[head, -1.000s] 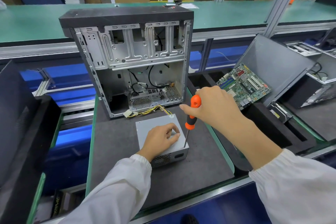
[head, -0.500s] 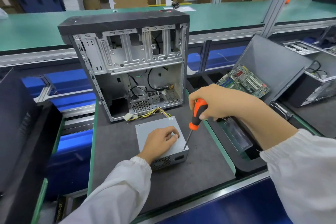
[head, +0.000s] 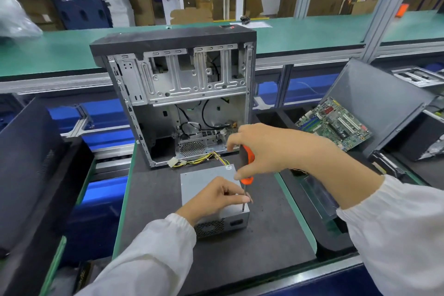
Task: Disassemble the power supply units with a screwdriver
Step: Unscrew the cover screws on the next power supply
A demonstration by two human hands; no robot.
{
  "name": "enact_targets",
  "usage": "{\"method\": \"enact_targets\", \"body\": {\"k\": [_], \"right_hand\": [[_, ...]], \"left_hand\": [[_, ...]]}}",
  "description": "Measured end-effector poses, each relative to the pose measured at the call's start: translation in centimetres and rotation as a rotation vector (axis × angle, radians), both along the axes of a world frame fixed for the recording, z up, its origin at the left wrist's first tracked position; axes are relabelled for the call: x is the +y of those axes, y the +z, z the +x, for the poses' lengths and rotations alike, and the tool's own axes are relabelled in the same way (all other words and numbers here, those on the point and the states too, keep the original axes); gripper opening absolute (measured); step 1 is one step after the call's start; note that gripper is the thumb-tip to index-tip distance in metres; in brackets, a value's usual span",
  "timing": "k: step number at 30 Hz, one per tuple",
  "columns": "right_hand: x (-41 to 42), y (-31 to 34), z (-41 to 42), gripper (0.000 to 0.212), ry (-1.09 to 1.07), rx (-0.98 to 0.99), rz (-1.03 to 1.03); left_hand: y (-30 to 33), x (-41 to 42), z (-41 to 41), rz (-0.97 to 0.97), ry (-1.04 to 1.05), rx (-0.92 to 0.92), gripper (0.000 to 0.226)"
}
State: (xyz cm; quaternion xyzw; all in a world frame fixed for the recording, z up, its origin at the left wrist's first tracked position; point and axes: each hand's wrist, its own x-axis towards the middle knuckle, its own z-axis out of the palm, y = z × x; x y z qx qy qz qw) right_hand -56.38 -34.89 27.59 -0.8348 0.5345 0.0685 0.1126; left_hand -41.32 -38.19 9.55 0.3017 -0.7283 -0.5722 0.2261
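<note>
Head cam: the grey sheet-metal power supply box (head: pixel 211 175) sits flat on the dark mat (head: pixel 153 199), right in front of the gutted black-and-silver PC tower case (head: pixel 177 94), its yellow wire bundle (head: pixel 204 158) trailing back toward the case. Left hand (head: pixel 213 197) rests on top of the box w/ fingers curled, looks like it's pinching the thin shaft near the tip to guide it. Right hand (head: pixel 266 151) is wrapped round the orange-handled screwdriver (head: pixel 247 166). Vs a sec ago the driver went from tilted to basically upright, tip now down on the near right corner of the lid, and the left fingers slid over to meet it. So imo the bit's getting seated on a corner screw, turning prob comes next. Can't see the screw head itself tho. Green motherboard (head: pixel 336 122) lies off to the right.
</note>
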Motion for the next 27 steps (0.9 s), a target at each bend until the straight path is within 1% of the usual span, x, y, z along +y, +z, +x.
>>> {"method": "enact_targets", "body": {"k": [2, 3, 5, 7, 11, 14, 15, 16, 17, 18, 19, 20, 22, 23, 25, 27], "right_hand": [[-0.2, 0.0, 0.1, 0.056, -0.118, 0.011, -0.08], [-0.2, 0.0, 0.2, 0.059, -0.154, 0.062, -0.126], [-0.4, -0.3, 0.5, 0.058, -0.145, 0.183, -0.235], [-0.5, -0.4, 0.6, 0.053, -0.105, 0.212, -0.264], [-0.5, 0.1, 0.2, 0.026, -0.031, 0.119, -0.098], [-0.5, 0.7, 0.1, 0.007, 0.057, 0.066, 0.03], [-0.6, 0.8, 0.1, 0.006, 0.087, 0.041, 0.078], [-0.6, 0.9, 0.1, 0.011, 0.112, 0.02, 0.124], [-0.6, 1.0, 0.0, 0.014, 0.123, 0.001, 0.157], [-0.5, 0.8, 0.0, 0.012, 0.116, -0.024, 0.158], [-0.4, 0.7, 0.0, 0.014, 0.097, -0.048, 0.124], [-0.3, 0.6, 0.1, 0.027, 0.061, -0.047, 0.061], [-0.2, 0.2, 0.3, 0.053, 0.002, 0.079, -0.138], [-0.2, 0.0, 0.4, 0.06, -0.007, 0.167, -0.238], [-0.5, -0.3, 0.7, 0.062, -0.002, 0.279, -0.357], [-0.6, -0.4, 0.8, 0.057, 0.003, 0.312, -0.367]], "left_hand": [[-0.1, 0.0, -0.1, 0.007, 0.027, -0.006, 0.016], [-0.2, 0.0, -0.1, -0.003, 0.032, -0.015, 0.015], [-0.3, -0.2, -0.1, -0.011, 0.026, -0.025, 0.013], [-0.4, -0.5, -0.1, -0.011, 0.025, -0.026, 0.012], [-0.8, -0.4, -0.2, 0.021, 0.038, 0.006, 0.006], [-1.3, -0.6, -0.1, 0.07, 0.007, 0.024, 0.025], [-1.3, -0.6, -0.1, 0.078, 0.002, 0.028, 0.031], [-1.4, -0.7, -0.1, 0.083, 0.005, 0.024, 0.03], [-1.4, -0.6, -0.1, 0.08, 0.017, 0.017, 0.023], [-1.5, -0.6, -0.1, 0.079, 0.034, 0.022, 0.017], [-1.5, -0.5, -0.1, 0.08, 0.044, 0.039, 0.017], [-1.6, -0.4, -0.2, 0.08, 0.052, 0.052, 0.019], [-1.7, -0.4, -0.4, 0.058, 0.055, 0.069, 0.027], [-1.7, -0.3, -0.6, 0.044, 0.054, 0.071, 0.031], [-1.6, -0.4, -0.7, 0.015, 0.058, 0.071, 0.035], [-1.8, -0.6, -0.6, 0.004, 0.05, 0.062, 0.03]]}}
